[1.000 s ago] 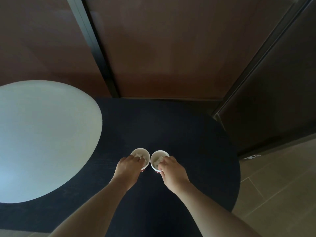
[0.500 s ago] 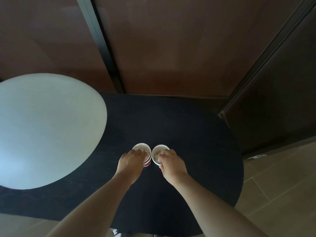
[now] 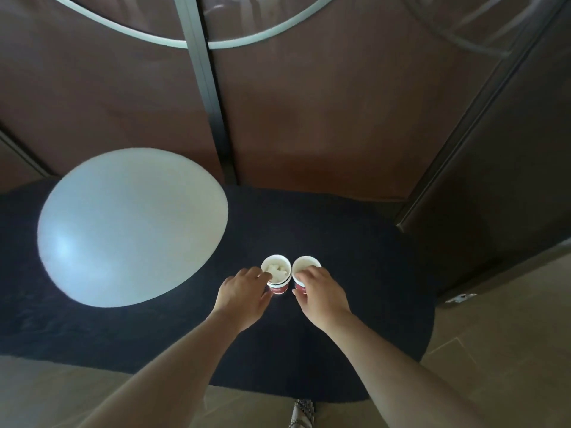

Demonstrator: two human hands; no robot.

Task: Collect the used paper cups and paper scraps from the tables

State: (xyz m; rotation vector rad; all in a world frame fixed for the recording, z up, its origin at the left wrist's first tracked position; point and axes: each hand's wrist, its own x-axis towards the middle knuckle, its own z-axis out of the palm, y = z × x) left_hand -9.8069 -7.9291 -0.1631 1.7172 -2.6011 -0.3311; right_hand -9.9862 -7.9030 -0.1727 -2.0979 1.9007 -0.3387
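- The right hand [image 3: 321,293] covers the near side of the right paper cup [image 3: 304,267], so only the far part of its white rim and a small piece of red wall under the fingers can be seen; what is inside this cup I cannot tell.
- The left hand [image 3: 244,291] hides the left side of the left paper cup [image 3: 277,274]; the fingertips lie over its rim.
- The print on the red band of both cups is too small to read.
- The dark worktop [image 3: 355,248] is cut off at the left edge, and the white round worktop [image 3: 129,223] covers a part of it.
- At the bottom edge a small patterned thing shows on the floor [image 3: 509,319]; it is cut off and I cannot say what it is.
- The left paper cup holds crumpled white paper scraps [image 3: 276,270] that fill it nearly to the rim.
- It seems to have a double rim, as if one cup sits in another.
- Both cups stand upright on the dark worktop, just beside each other, near the edge of the white one.
- The left grip is closed around the left paper cup; the right grip is closed around the right paper cup.
- The cups are round, white inside, red outside.
- The dark worktop is matt with a fine grain; the white one is smooth and slightly shiny.
- The floor has large beige tiles; behind stands a brown wall [image 3: 340,103] with a dark vertical bar [image 3: 207,88].
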